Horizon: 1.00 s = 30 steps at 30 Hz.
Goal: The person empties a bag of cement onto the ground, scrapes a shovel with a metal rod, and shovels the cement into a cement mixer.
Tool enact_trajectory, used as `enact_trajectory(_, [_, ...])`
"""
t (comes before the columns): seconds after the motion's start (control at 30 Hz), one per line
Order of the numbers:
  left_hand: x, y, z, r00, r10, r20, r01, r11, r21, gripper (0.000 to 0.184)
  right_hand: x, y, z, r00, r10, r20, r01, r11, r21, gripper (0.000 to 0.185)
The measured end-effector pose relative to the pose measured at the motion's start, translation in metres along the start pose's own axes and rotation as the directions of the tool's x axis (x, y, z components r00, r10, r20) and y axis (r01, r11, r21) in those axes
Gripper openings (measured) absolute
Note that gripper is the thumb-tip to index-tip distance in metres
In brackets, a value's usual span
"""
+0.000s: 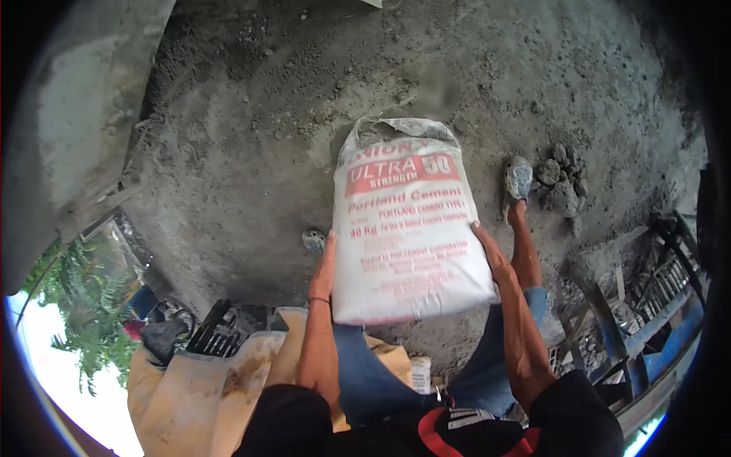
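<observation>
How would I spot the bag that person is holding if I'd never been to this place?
Start with the grey dirt ground that fills much of the view. Near the middle, held between the left hand and right hand, is a plump white bag. Its red print, including "Portland Cement", sets it apart from the grey stones piled to the right.
</observation>
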<state>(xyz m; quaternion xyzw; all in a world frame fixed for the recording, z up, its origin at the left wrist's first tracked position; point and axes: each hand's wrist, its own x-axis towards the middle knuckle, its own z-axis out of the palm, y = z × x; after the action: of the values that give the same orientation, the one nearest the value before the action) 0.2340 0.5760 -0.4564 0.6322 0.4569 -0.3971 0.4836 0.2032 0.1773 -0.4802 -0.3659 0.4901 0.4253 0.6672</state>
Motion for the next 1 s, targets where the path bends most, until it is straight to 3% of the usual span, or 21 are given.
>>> enact_trajectory(0.03, [-0.009, 0.026, 0.006, 1.0, 0.005, -0.009, -0.005, 1.0, 0.016, 0.081, -0.003, -0.01, 0.001, 1.0, -0.001, 0.012, 0.001, 1.0, 0.015, 0.078])
enact_trajectory(0.1, [-0.015, 0.074, 0.026, 0.982, -0.087, 0.166, 0.088, 0.996, 0.003, 0.089, -0.002, -0.027, -0.013, 0.997, -0.019, 0.068, 0.019, 1.0, 0.004, 0.08])
enact_trajectory(0.13, [-0.003, 0.086, 0.029, 0.996, -0.065, 0.064, 0.051, 0.978, 0.204, 0.094, 0.008, -0.037, -0.015, 0.994, -0.04, 0.105, 0.037, 0.999, 0.029, 0.082])
enact_trajectory(0.27, [0.022, 0.08, 0.027, 0.988, -0.151, -0.014, 0.143, 0.899, 0.415, 0.088, 0.013, -0.058, -0.018, 0.967, 0.024, 0.252, -0.059, 0.99, 0.13, 0.081])
enact_trajectory(0.33, [0.015, 0.088, 0.029, 0.966, -0.206, 0.154, 0.167, 0.959, 0.231, 0.09, 0.02, -0.052, -0.018, 0.976, 0.117, 0.183, -0.135, 0.987, 0.091, 0.08])
enact_trajectory(0.37, [0.028, 0.075, 0.026, 0.965, -0.208, 0.159, 0.168, 0.957, 0.236, 0.09, 0.029, -0.051, -0.017, 0.976, 0.183, 0.114, -0.191, 0.98, 0.061, 0.08])
enact_trajectory(0.43, [0.068, 0.04, 0.021, 0.968, -0.119, 0.221, 0.141, 0.986, -0.086, 0.089, 0.052, -0.03, -0.016, 0.984, 0.143, 0.105, -0.156, 0.98, 0.124, 0.078])
enact_trajectory(0.5, [0.099, 0.01, 0.019, 0.953, -0.21, 0.22, 0.251, 0.951, -0.178, 0.088, 0.074, -0.005, -0.019, 0.997, 0.069, -0.024, -0.065, 0.988, 0.141, 0.077])
enact_trajectory(0.57, [0.114, -0.034, 0.014, 0.943, -0.217, 0.252, 0.284, 0.92, -0.27, 0.086, 0.074, 0.005, -0.011, 0.988, 0.12, -0.096, -0.11, 0.988, 0.109, 0.076])
enact_trajectory(0.63, [0.121, -0.077, 0.003, 0.96, -0.172, 0.221, 0.237, 0.919, -0.314, 0.086, 0.077, 0.027, 0.002, 0.974, 0.179, -0.137, -0.174, 0.983, 0.054, 0.075])
enact_trajectory(0.7, [0.125, -0.086, 0.01, 0.992, -0.052, 0.115, 0.085, 0.951, -0.298, 0.076, 0.091, 0.04, 0.007, 0.976, -0.071, -0.205, 0.071, 0.997, -0.009, 0.072])
enact_trajectory(0.77, [0.127, -0.1, 0.006, 0.987, -0.073, 0.146, 0.119, 0.935, -0.335, 0.072, 0.096, 0.055, -0.001, 0.952, -0.016, -0.307, -0.006, 0.997, -0.071, 0.067])
enact_trajectory(0.83, [0.117, -0.1, 0.012, 0.979, -0.083, 0.188, 0.148, 0.919, -0.366, 0.069, 0.087, 0.048, 0.002, 0.963, 0.102, -0.249, -0.077, 0.991, 0.108, 0.06])
enact_trajectory(0.9, [0.095, -0.068, 0.012, 0.985, -0.139, 0.101, 0.161, 0.955, -0.249, 0.088, 0.071, 0.049, 0.001, 0.965, 0.078, -0.251, -0.07, 0.997, 0.043, 0.058])
enact_trajectory(1.0, [0.069, -0.049, 0.012, 0.994, -0.088, 0.063, 0.098, 0.981, -0.168, 0.077, 0.059, 0.027, 0.002, 0.952, 0.013, -0.306, -0.035, 0.997, -0.068, 0.057])
